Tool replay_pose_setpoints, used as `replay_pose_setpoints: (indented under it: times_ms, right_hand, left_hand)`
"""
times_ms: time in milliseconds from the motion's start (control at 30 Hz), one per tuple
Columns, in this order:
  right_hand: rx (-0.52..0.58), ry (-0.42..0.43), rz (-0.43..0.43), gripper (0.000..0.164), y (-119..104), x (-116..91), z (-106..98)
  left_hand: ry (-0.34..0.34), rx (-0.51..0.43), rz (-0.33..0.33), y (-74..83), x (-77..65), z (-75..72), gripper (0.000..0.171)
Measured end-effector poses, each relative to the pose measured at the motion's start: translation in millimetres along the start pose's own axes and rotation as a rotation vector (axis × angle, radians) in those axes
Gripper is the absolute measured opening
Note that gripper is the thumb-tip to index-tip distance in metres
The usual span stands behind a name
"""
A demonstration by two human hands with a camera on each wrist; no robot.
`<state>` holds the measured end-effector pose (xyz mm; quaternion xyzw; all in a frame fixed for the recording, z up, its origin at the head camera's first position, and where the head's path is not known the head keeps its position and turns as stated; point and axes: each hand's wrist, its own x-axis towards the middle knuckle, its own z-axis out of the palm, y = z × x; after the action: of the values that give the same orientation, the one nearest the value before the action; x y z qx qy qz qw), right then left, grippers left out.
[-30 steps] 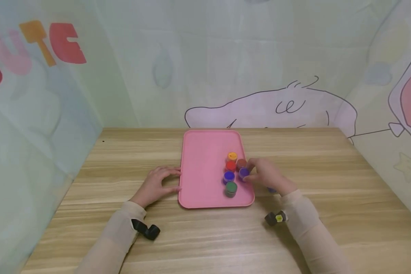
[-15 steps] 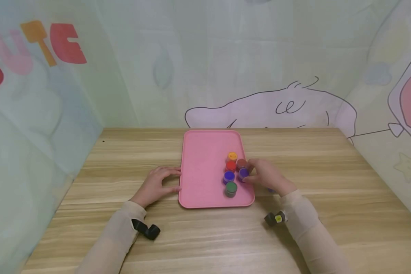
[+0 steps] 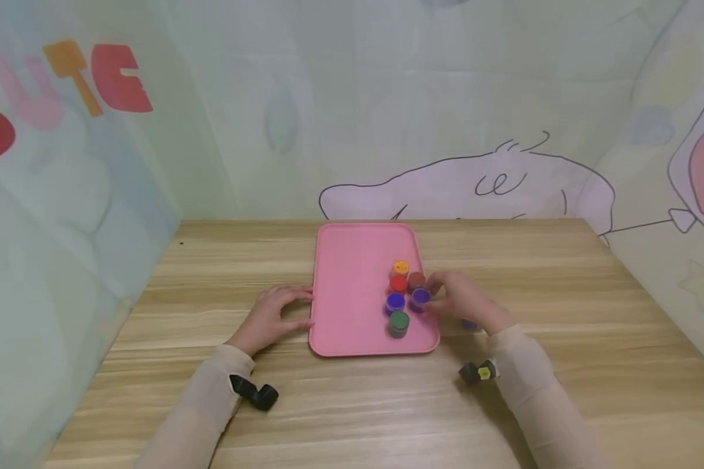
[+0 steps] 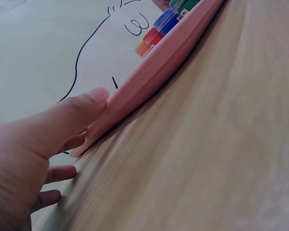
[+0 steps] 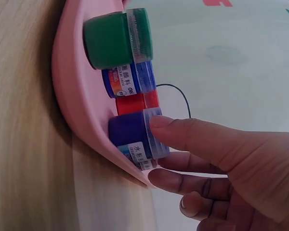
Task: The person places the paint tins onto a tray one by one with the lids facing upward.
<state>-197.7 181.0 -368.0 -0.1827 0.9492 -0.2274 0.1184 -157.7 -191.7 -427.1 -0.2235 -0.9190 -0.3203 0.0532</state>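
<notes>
A pink tray (image 3: 352,260) lies on the wooden table, bearing several small paint jars along its right side. The yellow jar (image 3: 401,268) is farthest back, then the red jar (image 3: 397,284), the blue jar (image 3: 395,304) and the green jar (image 3: 399,324); the brown jar (image 3: 416,281) and the purple jar (image 3: 420,299) form a second row. My right hand (image 3: 466,301) holds the purple jar by its clear lid (image 5: 156,137), thumb and fingers either side. The fingertips of my left hand (image 3: 272,317) touch the tray's left edge, thumb and fingers spread apart.
Another blue-topped jar (image 3: 469,324) is on the table right of the tray, partly hidden by my right wrist. Black camera mounts stick out from the left sleeve (image 3: 220,378) and the right sleeve (image 3: 525,374). A printed curtain (image 3: 352,117) hangs behind the table.
The view has shifted slightly. My right thumb has eased back a little along the purple jar, which stays in place; the left hand keeps touching the tray edge.
</notes>
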Motion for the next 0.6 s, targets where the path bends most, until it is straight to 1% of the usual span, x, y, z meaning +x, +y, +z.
replay_pose_setpoints:
  times_ms: [233, 400, 600]
  right_hand:
    - [-0.022, 0.012, -0.009, 0.032, 4.7, -7.2, -6.5]
    - [-0.021, 0.015, -0.001, 0.033, 9.5, -11.4, -8.9]
    - [-0.024, 0.033, -0.022, 0.035, 16.5, -18.2, -12.6]
  left_hand:
    - [0.000, 0.002, -0.012, 0.8, -0.6, 0.8, 0.049]
    - [0.006, 0.003, -0.007, 0.6, -1.4, 0.9, 0.049]
    - [-0.001, -0.007, -0.003, 1.8, 0.0, 0.6, 0.049]
